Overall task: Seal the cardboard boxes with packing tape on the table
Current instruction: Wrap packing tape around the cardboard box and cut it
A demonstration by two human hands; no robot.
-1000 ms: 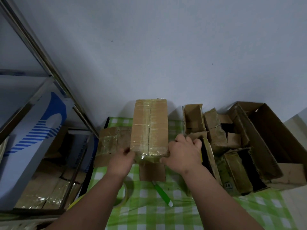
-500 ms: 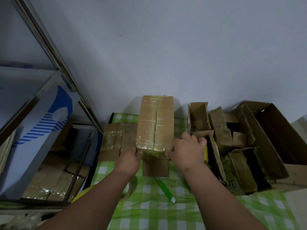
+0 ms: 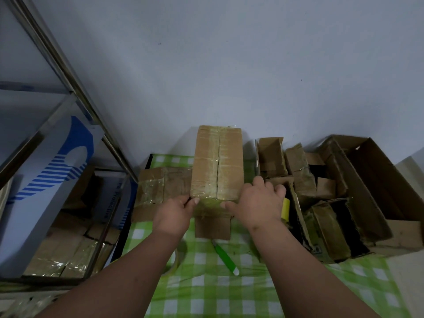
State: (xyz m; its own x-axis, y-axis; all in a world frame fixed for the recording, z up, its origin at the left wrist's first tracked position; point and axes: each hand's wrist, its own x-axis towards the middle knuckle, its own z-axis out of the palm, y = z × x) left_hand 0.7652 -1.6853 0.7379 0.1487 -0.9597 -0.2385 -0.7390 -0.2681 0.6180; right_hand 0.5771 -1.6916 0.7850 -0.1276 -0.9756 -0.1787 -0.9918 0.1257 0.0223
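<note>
1. Since the earlier frame, both hands had barely shifted on the taped cardboard box [image 3: 218, 164], which stayed put.
2. Left hand [image 3: 175, 213] pinched its near left corner; right hand [image 3: 259, 203] gripped the right edge, fingers curled.
3. That box stood on the green checked table [image 3: 206, 292], apparently atop a smaller box [image 3: 212, 227].
4. A tape roll [image 3: 175, 260] and green cutter [image 3: 226, 258] lay nearer; open boxes [image 3: 321, 193] sat right.

Taped box [image 3: 218, 164] between sealed box [image 3: 160, 187] left and open boxes [image 3: 321, 193] right.
</note>
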